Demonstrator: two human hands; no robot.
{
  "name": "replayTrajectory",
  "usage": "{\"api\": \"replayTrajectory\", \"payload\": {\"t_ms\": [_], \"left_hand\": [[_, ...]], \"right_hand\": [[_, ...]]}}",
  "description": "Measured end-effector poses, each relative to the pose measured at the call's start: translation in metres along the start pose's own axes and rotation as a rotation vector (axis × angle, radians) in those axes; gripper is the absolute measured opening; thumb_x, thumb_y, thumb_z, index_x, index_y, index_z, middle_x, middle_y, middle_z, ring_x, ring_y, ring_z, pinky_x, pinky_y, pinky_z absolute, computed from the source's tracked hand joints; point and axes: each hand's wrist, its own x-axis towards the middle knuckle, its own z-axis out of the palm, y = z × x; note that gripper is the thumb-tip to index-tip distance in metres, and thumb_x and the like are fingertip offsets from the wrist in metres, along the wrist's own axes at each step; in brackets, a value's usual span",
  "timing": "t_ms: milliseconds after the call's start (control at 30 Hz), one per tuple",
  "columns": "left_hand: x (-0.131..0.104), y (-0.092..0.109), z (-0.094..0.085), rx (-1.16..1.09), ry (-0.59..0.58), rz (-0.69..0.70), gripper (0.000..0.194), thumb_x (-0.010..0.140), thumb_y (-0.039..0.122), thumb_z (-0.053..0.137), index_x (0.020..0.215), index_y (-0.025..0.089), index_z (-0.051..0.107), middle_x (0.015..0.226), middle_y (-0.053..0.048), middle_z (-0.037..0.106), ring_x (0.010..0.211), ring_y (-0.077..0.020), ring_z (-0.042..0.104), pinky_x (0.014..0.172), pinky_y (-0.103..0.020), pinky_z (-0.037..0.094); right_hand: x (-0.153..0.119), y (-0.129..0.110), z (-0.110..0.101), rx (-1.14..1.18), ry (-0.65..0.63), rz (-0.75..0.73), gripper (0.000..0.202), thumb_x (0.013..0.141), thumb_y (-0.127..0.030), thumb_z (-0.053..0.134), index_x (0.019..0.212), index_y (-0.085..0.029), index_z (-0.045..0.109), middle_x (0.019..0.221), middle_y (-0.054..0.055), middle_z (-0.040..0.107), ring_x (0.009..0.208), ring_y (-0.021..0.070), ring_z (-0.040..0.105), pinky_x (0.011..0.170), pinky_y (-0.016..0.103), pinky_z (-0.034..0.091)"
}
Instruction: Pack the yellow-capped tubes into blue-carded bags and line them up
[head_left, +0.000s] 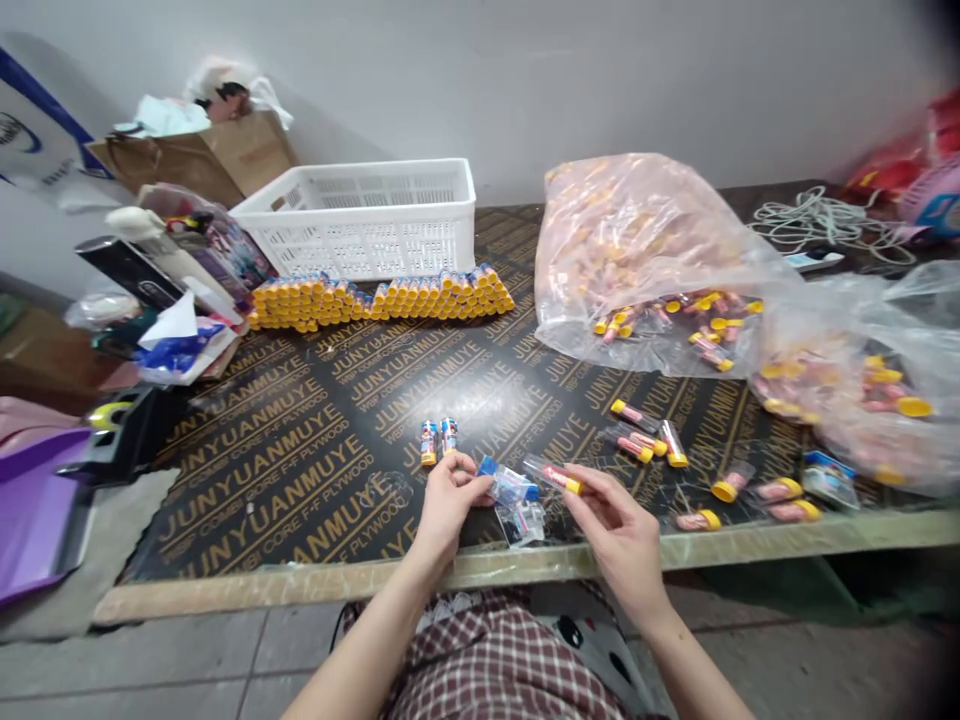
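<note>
My right hand point(619, 525) pinches a clear tube with a yellow end cap and pink-and-red contents point(559, 476), just above the table near its front edge. My left hand point(452, 500) is closed, thumb and fingertips together on the edge of a clear plastic sleeve with blue printing point(508, 482). Other clear plastic sleeves point(523, 524) lie under it between my hands. Beyond my left fingers, two tubes in blue printed wrap with yellow ends point(428, 443) lie side by side. Right of my right hand are several loose pink tubes with yellow caps point(631, 443).
Rows of blue-wrapped tubes point(315, 303) are stacked before a white plastic basket point(360, 235). Large clear bags of pink tubes point(630, 240) occupy the right side. A purple dustpan-like tray point(37, 515) and assorted items stand left. A white cable point(825, 220) lies coiled back right.
</note>
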Motion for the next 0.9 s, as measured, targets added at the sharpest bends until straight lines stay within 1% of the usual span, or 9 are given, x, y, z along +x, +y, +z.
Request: {"api": "replayTrajectory", "payload": {"t_ms": [100, 133, 233, 333, 500, 600, 767, 900], "left_hand": [[-0.001, 0.009, 0.0, -0.125, 0.032, -0.049, 0.051, 0.046, 0.017, 0.082, 0.088, 0.016, 0.054, 0.061, 0.002, 0.065, 0.052, -0.0103, 0.059, 0.057, -0.023, 0.051], [-0.001, 0.011, -0.001, -0.153, 0.038, -0.062, 0.051, 0.045, 0.016, 0.083, 0.089, 0.014, 0.057, 0.064, 0.001, 0.066, 0.054, -0.01, 0.06, 0.058, -0.022, 0.051], [-0.001, 0.012, -0.002, -0.23, 0.066, -0.088, 0.036, 0.049, 0.024, 0.084, 0.076, 0.011, 0.064, 0.066, -0.001, 0.067, 0.055, -0.0083, 0.059, 0.057, -0.02, 0.051], [0.001, 0.011, -0.004, -0.285, 0.112, -0.108, 0.034, 0.048, 0.029, 0.085, 0.07, 0.011, 0.066, 0.064, -0.001, 0.066, 0.054, -0.0082, 0.058, 0.055, -0.02, 0.051], [0.001, 0.012, -0.006, -0.321, 0.16, -0.101, 0.037, 0.044, 0.034, 0.087, 0.065, 0.011, 0.067, 0.06, -0.001, 0.066, 0.053, -0.0091, 0.058, 0.054, -0.021, 0.05], [-0.001, 0.013, -0.006, -0.321, 0.184, -0.095, 0.038, 0.044, 0.038, 0.086, 0.061, 0.011, 0.066, 0.057, -0.002, 0.065, 0.052, -0.0106, 0.06, 0.053, -0.021, 0.048], [-0.002, 0.013, -0.007, -0.309, 0.196, -0.079, 0.039, 0.043, 0.039, 0.086, 0.061, 0.011, 0.066, 0.057, -0.002, 0.065, 0.053, -0.0109, 0.06, 0.054, -0.021, 0.047], [-0.001, 0.01, -0.007, -0.274, 0.205, -0.05, 0.039, 0.046, 0.042, 0.085, 0.06, 0.011, 0.065, 0.056, -0.001, 0.063, 0.054, -0.0107, 0.059, 0.054, -0.021, 0.047]], "right_hand": [[-0.002, -0.006, 0.003, 0.046, 0.003, -0.039, 0.021, 0.085, -0.026, 0.06, 0.104, -0.024, 0.065, 0.111, 0.007, 0.061, 0.101, 0.0203, 0.059, 0.082, 0.031, 0.053], [-0.002, -0.007, 0.004, 0.046, 0.003, -0.054, 0.02, 0.085, -0.025, 0.06, 0.104, -0.024, 0.065, 0.111, 0.007, 0.061, 0.101, 0.0202, 0.059, 0.082, 0.031, 0.053], [-0.004, -0.009, 0.006, 0.024, -0.012, -0.089, 0.021, 0.085, -0.022, 0.059, 0.106, -0.024, 0.065, 0.11, 0.008, 0.06, 0.101, 0.0203, 0.059, 0.082, 0.033, 0.054], [-0.006, -0.009, 0.009, -0.015, -0.018, -0.122, 0.023, 0.086, -0.02, 0.058, 0.107, -0.024, 0.064, 0.11, 0.008, 0.06, 0.102, 0.0213, 0.058, 0.083, 0.035, 0.054], [-0.011, -0.009, 0.012, -0.096, -0.043, -0.211, 0.027, 0.086, -0.016, 0.057, 0.11, -0.027, 0.064, 0.109, 0.008, 0.06, 0.103, 0.022, 0.058, 0.088, 0.04, 0.051], [-0.012, -0.009, 0.013, -0.127, -0.036, -0.257, 0.03, 0.086, -0.014, 0.057, 0.111, -0.027, 0.063, 0.109, 0.007, 0.061, 0.103, 0.0214, 0.058, 0.09, 0.039, 0.05], [-0.011, -0.012, 0.016, -0.176, -0.022, -0.324, 0.032, 0.086, -0.013, 0.056, 0.113, -0.027, 0.063, 0.109, 0.007, 0.062, 0.102, 0.0216, 0.059, 0.088, 0.038, 0.05], [-0.011, -0.015, 0.018, -0.19, -0.083, -0.329, 0.031, 0.086, -0.013, 0.055, 0.113, -0.027, 0.063, 0.108, 0.008, 0.062, 0.101, 0.0216, 0.06, 0.088, 0.039, 0.051]]}}
